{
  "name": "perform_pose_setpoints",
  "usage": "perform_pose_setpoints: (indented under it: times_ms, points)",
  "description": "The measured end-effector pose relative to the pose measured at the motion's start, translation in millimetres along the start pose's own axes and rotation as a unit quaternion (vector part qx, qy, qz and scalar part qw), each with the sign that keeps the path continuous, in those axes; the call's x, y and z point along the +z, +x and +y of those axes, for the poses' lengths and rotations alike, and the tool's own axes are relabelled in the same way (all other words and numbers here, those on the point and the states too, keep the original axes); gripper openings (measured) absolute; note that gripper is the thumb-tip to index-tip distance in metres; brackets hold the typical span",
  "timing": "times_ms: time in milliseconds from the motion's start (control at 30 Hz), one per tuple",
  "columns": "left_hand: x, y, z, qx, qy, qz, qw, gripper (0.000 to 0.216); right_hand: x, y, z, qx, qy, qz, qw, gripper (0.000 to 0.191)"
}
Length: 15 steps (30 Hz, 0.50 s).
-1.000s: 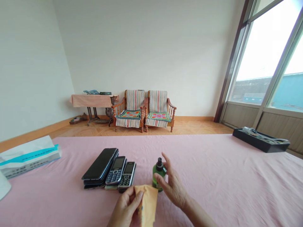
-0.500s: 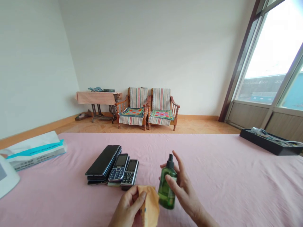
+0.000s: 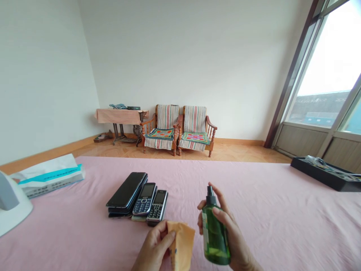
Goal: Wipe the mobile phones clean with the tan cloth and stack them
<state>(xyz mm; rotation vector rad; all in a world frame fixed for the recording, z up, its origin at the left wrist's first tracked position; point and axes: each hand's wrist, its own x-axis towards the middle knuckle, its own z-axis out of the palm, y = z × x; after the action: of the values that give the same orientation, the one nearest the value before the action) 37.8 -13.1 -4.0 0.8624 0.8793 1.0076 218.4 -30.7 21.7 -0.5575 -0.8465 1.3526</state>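
My right hand [image 3: 232,241] is wrapped round a green spray bottle [image 3: 214,233] with a black nozzle, held upright above the pink table [image 3: 267,210]. My left hand [image 3: 153,250] pinches an orange-yellow cloth [image 3: 182,244] just left of the bottle. Beyond the cloth lie a stack of black smartphones [image 3: 126,194] and two keypad phones [image 3: 150,199] side by side.
A white and teal packet [image 3: 49,178] lies at the table's far left, with a white rounded object [image 3: 11,205] at the left edge. A black tray [image 3: 324,173] with items sits at the far right. Two wooden armchairs [image 3: 180,130] and a small side table stand by the back wall.
My right hand took hold of the green bottle, lifted it off the table and brought it nearer and to the right. The left hand kept its hold on the cloth.
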Motion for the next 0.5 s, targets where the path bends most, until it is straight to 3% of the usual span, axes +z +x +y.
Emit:
perform_pose_setpoints:
  times_ms: [167,300,400,500]
  points:
    - [-7,8,-10,0.002,0.002,-0.008,1.000,0.039,0,-1,-6,0.007,0.016,-0.025,1.000,0.061]
    - [-11,13,-15,0.006,0.009,-0.009,1.000,0.041,-3,1,-4,-0.029,-0.155,0.020,0.987,0.060]
    - [-9,12,-12,0.008,0.016,-0.010,1.000,0.042,-11,6,6,-0.105,-0.351,0.070,0.928,0.052]
    - [-5,7,-5,0.007,0.027,-0.009,1.000,0.039,-20,11,20,-0.167,-0.458,0.101,0.867,0.060]
